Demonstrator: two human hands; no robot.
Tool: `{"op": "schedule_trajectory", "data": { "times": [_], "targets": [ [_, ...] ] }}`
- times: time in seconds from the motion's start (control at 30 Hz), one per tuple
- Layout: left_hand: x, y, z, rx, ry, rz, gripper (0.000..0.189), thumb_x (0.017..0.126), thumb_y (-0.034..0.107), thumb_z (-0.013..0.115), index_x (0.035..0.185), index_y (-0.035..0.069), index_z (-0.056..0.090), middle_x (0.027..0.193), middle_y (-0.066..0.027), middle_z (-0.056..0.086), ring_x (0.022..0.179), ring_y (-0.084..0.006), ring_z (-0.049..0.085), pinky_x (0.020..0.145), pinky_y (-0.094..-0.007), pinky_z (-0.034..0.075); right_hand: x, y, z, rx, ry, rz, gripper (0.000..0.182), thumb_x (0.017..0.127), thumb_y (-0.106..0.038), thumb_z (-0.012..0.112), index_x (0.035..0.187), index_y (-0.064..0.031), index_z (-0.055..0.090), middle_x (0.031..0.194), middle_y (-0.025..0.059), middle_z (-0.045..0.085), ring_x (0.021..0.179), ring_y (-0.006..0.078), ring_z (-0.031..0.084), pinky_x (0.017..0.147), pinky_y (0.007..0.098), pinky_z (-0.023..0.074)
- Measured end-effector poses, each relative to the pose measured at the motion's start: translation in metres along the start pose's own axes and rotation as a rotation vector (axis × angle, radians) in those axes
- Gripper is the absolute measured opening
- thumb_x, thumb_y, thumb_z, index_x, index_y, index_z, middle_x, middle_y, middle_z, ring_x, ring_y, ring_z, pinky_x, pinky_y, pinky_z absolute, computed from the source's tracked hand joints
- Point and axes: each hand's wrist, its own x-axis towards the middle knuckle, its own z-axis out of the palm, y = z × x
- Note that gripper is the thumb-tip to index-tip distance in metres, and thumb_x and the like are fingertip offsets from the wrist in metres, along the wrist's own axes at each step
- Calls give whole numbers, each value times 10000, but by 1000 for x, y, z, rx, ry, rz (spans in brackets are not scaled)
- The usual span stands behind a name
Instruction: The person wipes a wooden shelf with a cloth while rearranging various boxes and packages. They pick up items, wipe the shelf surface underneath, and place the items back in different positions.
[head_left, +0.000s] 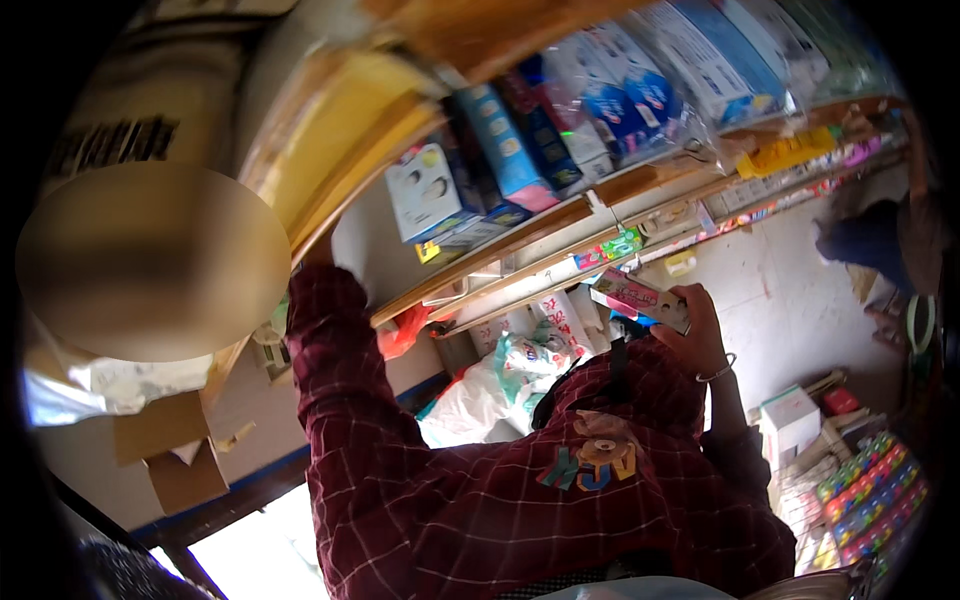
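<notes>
My right hand (694, 330), with a bracelet at the wrist, holds a small pink and white carton (641, 300) in front of the lower shelves. The carton is tilted, its printed side showing. My left arm, in a dark red checked sleeve, reaches up to the wooden shelving. Only a dark part of my left hand (322, 246) shows at the shelf's edge; its fingers are hidden. Near it, a white and blue carton (427, 191) stands at the end of a row of boxes on the shelf (487, 259). Plastic-wrapped blue and white packs (615, 90) lie farther along.
White and green plastic bags (487, 390) lie below the shelves. An open cardboard box (180, 457) is at the lower left. Another person (877, 240) is at the far right. A white box (790, 420) and colourful packaged goods (874, 495) are at the lower right.
</notes>
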Motion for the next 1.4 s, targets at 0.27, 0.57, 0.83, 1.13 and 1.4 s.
{"op": "schedule_trajectory", "data": {
  "times": [0.27,0.57,0.83,1.13,1.4],
  "targets": [
    [34,133,-48,339,183,324,334,795,127,575,1127,128,542,1055,-135,537,1006,-322,538,839,-405,455,-4,20,6,22,75,53,517,626,-200,724,1041,4,492,944,146,489,890,318,491,792,389,406],
    [126,220,-43,193,318,724,289,750,134,611,1030,203,629,1183,-94,513,1044,-310,514,856,-397,441,-27,27,10,44,145,215,513,608,-162,723,1038,2,496,952,155,503,910,324,498,814,385,418],
    [33,11,-81,600,132,150,255,802,84,586,1041,171,591,1224,-131,479,1123,-349,435,886,-423,440,-4,31,20,93,161,135,494,604,-179,723,1014,-17,500,930,142,496,908,318,499,805,385,417],
    [103,161,-75,359,621,700,296,799,110,630,1085,181,616,1156,-133,526,1083,-320,487,900,-399,436,4,36,17,49,159,124,478,615,-207,726,999,-24,510,915,134,486,896,325,488,795,395,409],
    [113,251,-85,481,424,676,360,825,84,599,1173,175,578,1139,-129,554,1048,-309,526,886,-384,446,-16,37,16,63,156,179,506,600,-178,728,1029,-16,513,936,135,493,920,318,498,814,382,416]
  ]
}}
